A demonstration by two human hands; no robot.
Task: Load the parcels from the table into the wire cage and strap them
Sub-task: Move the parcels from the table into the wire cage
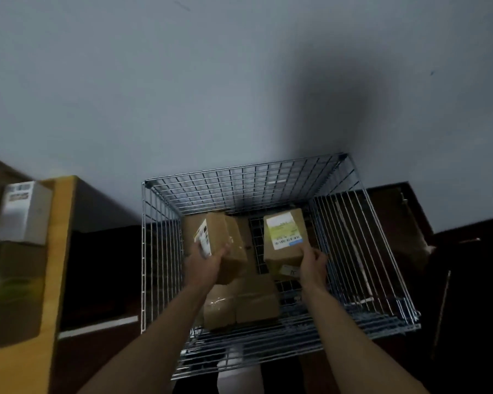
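One parcel in each hand, low inside the wire cage (160, 251)
Both forearms stretched forward and down over the near rim; left hand (208, 261) cupped under the tilted parcel (224, 237), fingers curled round its near edge; right hand (313, 265) gripping the near right corner of the label-up parcel (283, 251), fingers curled; other parcels (241, 307) flat on the cage floor below; white box (23, 214) on yellow table (60, 223)
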